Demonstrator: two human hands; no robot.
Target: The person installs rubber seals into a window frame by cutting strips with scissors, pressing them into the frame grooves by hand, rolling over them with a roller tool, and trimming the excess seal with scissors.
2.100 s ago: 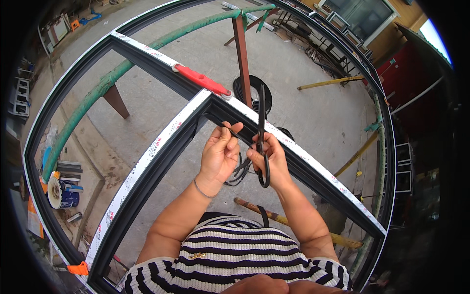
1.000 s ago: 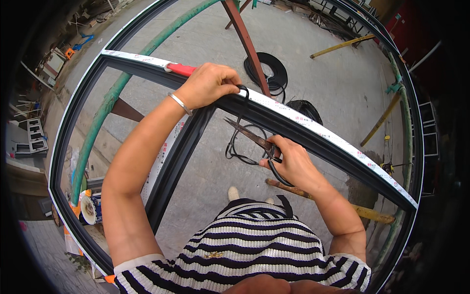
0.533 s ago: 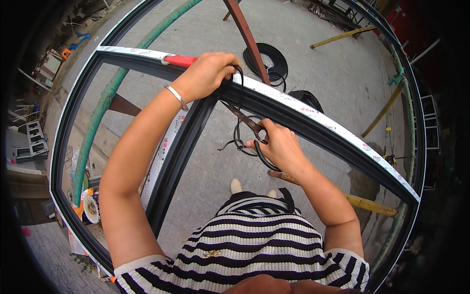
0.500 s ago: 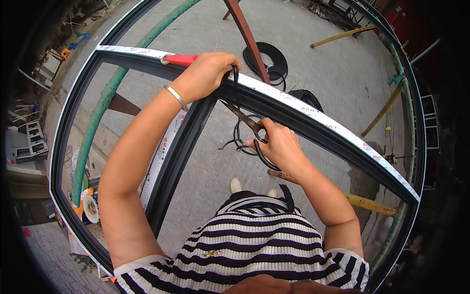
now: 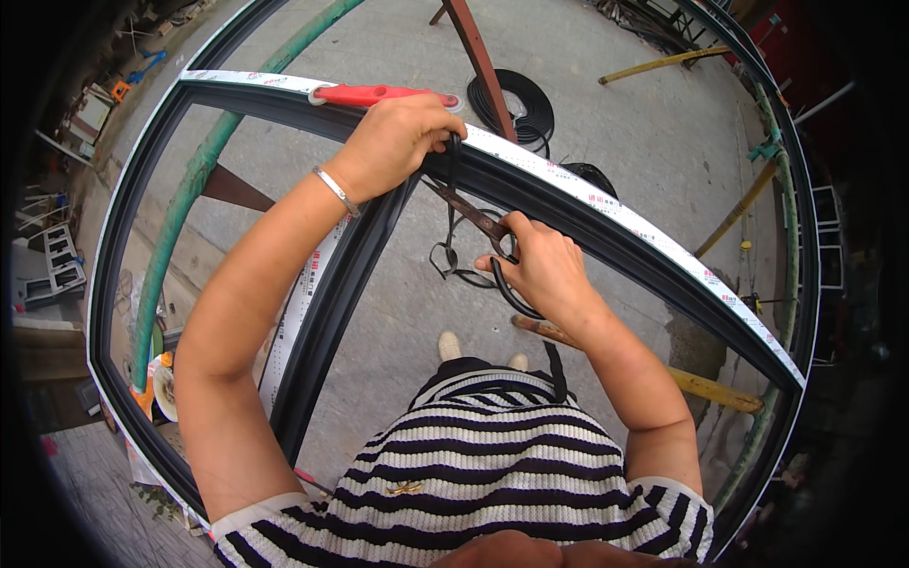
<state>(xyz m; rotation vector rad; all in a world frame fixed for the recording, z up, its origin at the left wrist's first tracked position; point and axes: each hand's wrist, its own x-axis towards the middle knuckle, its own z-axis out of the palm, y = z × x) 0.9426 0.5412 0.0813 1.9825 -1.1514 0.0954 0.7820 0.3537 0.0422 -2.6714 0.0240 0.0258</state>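
Note:
A large window frame (image 5: pixel 606 204) with black channels and white printed film lies across the view. At the joint of its crossbar and upright bar, my left hand (image 5: pixel 398 142) is closed on a black rubber strip (image 5: pixel 454 168), pinched at the fingertips. The strip's loose length hangs down in loops inside the frame opening. My right hand (image 5: pixel 547 270) has its fingers through the handles of dark metal scissors (image 5: pixel 481 220). Their blades are a little apart and point at the strip just below my left hand. A red-handled roller tool (image 5: pixel 379 94) rests on the crossbar, partly behind that hand.
Green poles (image 5: pixel 180 218) and yellow poles (image 5: pixel 715 388) stand under and around the frame. Beyond the crossbar, a coil of black strip (image 5: pixel 530 104) lies on the concrete beside a brown-red metal bar (image 5: pixel 478 66). Clutter lines the left side.
The scissor blades have parted slightly near the strip. My left hand sits a little lower against the red roller tool, showing more of it. The whole view has shifted slightly.

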